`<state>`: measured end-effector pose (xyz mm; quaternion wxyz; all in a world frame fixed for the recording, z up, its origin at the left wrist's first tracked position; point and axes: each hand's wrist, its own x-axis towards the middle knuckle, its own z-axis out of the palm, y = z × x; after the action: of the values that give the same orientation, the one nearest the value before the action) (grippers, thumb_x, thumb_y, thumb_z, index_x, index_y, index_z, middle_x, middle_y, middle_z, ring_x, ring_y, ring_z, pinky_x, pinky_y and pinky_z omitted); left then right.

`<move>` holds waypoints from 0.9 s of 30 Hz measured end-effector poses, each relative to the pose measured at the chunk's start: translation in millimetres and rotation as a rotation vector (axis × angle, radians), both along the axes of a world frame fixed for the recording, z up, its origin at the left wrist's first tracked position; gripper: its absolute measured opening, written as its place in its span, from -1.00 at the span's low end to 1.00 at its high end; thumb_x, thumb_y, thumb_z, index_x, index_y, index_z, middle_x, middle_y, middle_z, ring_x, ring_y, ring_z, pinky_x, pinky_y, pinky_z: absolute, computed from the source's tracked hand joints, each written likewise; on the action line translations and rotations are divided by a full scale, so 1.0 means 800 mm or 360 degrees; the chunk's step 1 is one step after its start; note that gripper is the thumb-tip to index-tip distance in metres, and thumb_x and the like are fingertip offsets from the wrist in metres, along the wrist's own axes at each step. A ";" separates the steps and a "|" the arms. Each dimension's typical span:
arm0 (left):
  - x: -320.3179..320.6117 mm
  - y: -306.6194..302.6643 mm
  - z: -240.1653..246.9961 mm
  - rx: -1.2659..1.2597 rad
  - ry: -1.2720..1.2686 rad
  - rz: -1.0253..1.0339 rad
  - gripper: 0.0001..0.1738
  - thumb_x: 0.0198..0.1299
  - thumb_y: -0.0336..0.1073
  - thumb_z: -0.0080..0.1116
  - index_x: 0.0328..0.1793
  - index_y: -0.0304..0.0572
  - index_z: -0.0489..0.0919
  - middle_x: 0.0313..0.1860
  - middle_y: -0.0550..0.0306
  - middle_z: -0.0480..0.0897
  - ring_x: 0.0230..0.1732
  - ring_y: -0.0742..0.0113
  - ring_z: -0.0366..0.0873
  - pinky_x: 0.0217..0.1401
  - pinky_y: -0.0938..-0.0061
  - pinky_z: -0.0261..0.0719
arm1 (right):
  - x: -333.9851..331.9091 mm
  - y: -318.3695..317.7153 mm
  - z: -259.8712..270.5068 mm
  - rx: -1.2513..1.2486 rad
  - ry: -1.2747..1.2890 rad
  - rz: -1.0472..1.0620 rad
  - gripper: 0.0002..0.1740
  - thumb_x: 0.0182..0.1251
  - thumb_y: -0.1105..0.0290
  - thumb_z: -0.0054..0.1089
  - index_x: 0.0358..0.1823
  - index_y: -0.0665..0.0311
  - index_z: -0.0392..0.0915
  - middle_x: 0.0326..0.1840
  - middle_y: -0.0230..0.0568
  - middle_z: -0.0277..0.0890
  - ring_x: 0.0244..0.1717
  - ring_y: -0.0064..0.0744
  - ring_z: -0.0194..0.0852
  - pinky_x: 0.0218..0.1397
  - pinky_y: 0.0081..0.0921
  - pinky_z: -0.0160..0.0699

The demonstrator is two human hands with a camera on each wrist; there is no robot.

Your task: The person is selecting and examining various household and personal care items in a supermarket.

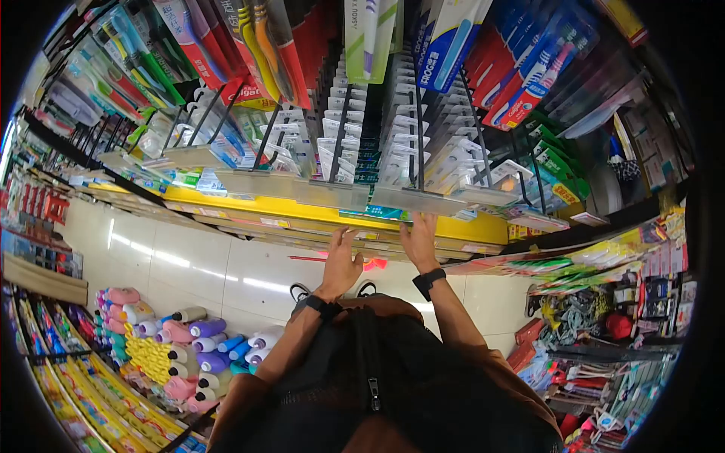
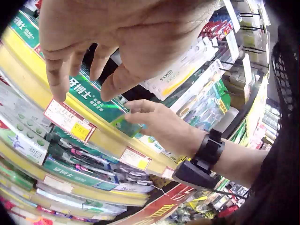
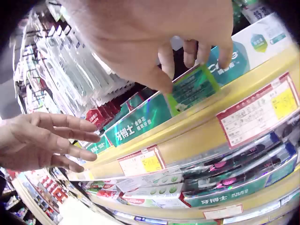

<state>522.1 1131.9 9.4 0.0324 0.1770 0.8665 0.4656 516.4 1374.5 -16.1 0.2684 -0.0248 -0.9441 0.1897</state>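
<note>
Reaches with both hands to the front lip of a yellow shelf, beneath rows of hanging toothbrush packs; presumably comes in low to stay under the metal hooks. Holds the left hand with fingers spread and thumb apart, close by a green toothpaste box, perhaps as a guide along its front. Rests the right hand at a teal, lime-edged carton, with thumb and fingertips bent down about its upper edge; cannot tell whether pinching or merely touching. Located on the shelf lip, between the green toothpaste box and a white-and-blue carton, and slightly tilted, likely from being handled. Note printed faces turned outward, probably for reading from the aisle. Note too price tags fixed just below, presumably to tie cost to stock directly above.
</note>
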 end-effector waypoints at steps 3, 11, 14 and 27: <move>0.004 0.010 0.005 0.0046 -0.0056 0.0004 -0.30 0.21 -0.52 0.36 0.53 -0.31 0.50 0.60 -0.36 0.39 0.59 -0.47 0.35 0.65 -0.09 0.41 | 0.027 0.032 0.008 -0.0221 -0.0080 -0.0182 -0.35 0.19 0.46 0.49 0.36 0.31 0.54 0.46 0.18 0.41 0.51 0.29 0.27 0.58 0.13 0.25; 0.020 0.024 -0.011 -0.0069 -0.0142 -0.0094 -0.35 0.23 -0.49 0.38 0.49 -0.31 0.54 0.59 -0.33 0.40 0.64 -0.38 0.33 0.66 -0.03 0.41 | 0.027 0.128 -0.003 0.0166 -0.0275 -0.0581 -0.36 0.21 0.38 0.37 0.36 0.37 0.52 0.49 0.29 0.34 0.55 0.36 0.21 0.59 0.38 0.13; 0.028 0.023 -0.003 -0.0033 -0.0217 -0.0154 -0.43 0.25 -0.46 0.38 0.42 -0.26 0.59 0.57 -0.34 0.42 0.64 -0.34 0.33 0.66 -0.03 0.42 | 0.015 0.136 0.007 0.0287 -0.0484 -0.0591 -0.28 0.25 0.29 0.46 0.43 0.42 0.51 0.58 0.41 0.30 0.62 0.40 0.17 0.65 0.34 0.07; 0.004 -0.002 0.003 0.0003 -0.0121 -0.0322 -0.66 0.27 -0.46 0.30 0.17 -0.26 0.71 0.32 -0.14 0.64 0.53 -0.27 0.42 0.59 0.01 0.51 | 0.022 0.141 0.022 0.0550 -0.0491 -0.0683 -0.22 0.16 0.08 0.59 0.35 0.36 0.61 0.44 0.23 0.44 0.51 0.31 0.25 0.58 0.25 0.13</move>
<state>525.1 1130.5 11.5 0.1119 0.2456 0.8420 0.4671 534.3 1487.6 1.7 0.1560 -0.2061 -0.9652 -0.0407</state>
